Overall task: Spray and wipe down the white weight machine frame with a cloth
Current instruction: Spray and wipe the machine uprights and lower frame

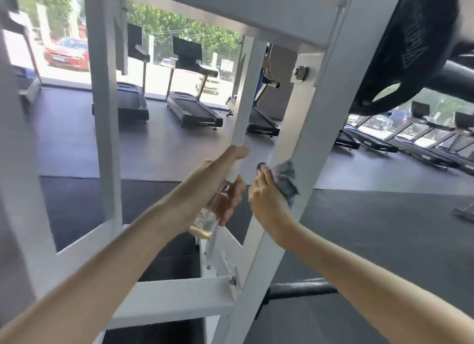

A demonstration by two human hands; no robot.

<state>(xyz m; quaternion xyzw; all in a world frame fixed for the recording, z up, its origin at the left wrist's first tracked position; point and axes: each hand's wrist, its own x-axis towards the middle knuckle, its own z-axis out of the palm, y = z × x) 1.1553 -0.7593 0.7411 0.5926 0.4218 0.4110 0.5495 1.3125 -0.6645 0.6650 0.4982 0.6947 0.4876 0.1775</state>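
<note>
The white weight machine frame (pixel 305 128) fills the middle of the head view, with a slanted upright running from top right to bottom centre. My right hand (pixel 266 192) presses a grey cloth (pixel 286 177) flat against that upright. My left hand (pixel 228 179) grips a clear spray bottle (pixel 209 215) with a white top, holding it beside the cloth; a little yellowish liquid sits at the bottle's bottom. Both forearms reach in from the lower corners.
A black weight plate (pixel 410 46) hangs on a dark bar at the top right, close above the upright. Several treadmills (pixel 195 112) stand on the dark floor beyond the frame, by bright windows. A horizontal white beam (pixel 179 289) crosses below my arms.
</note>
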